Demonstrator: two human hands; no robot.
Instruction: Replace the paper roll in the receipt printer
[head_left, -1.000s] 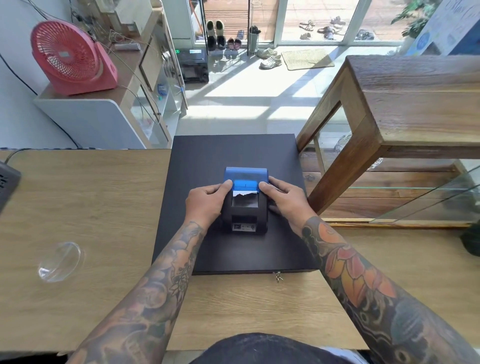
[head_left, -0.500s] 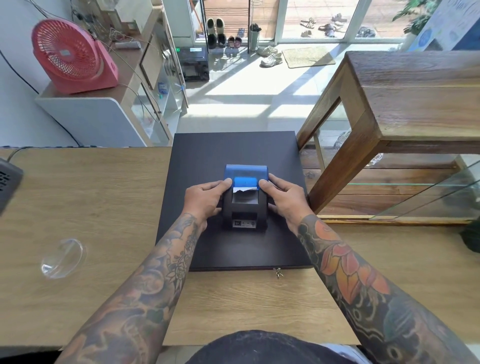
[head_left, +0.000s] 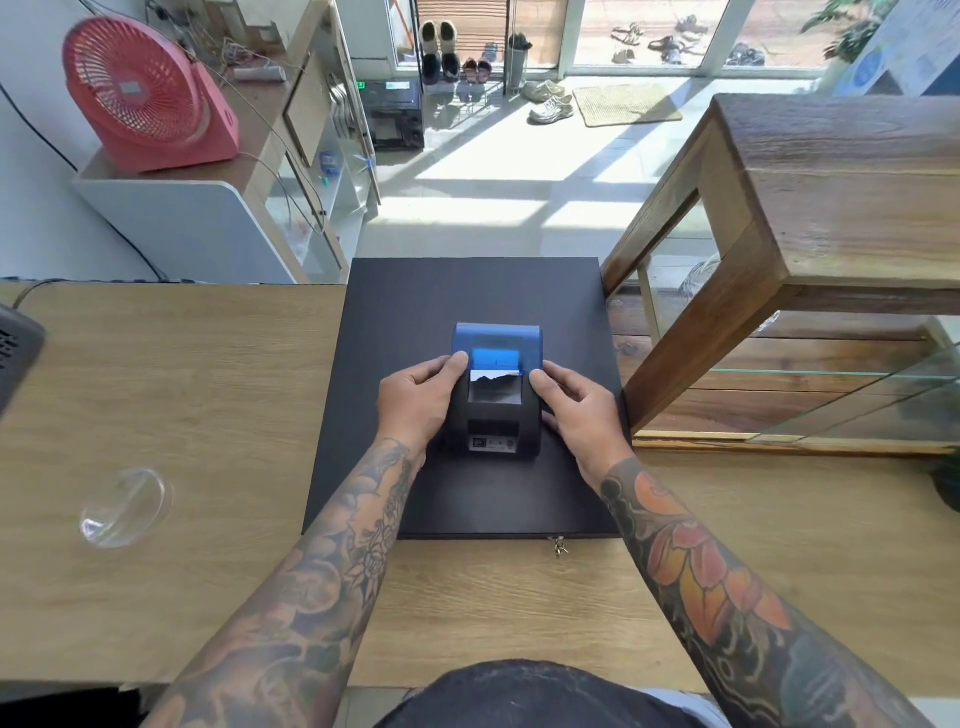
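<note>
A small receipt printer with a black body and a blue lid stands on a black cash drawer. A short torn strip of white paper sticks out of the slot below the lid. My left hand grips the printer's left side, thumb on the lid's left edge. My right hand holds the right side, thumb at the lid's right edge. The paper roll itself is hidden inside.
The drawer lies on a wooden counter. A clear plastic dome rests at the left, and a dark device pokes in at the left edge. A wooden display case stands to the right; a red fan sits on the far-left shelf.
The blue lid has come down from slightly raised to flat on the printer, with both thumbs staying at its edges. The paper strip still sticks out.
</note>
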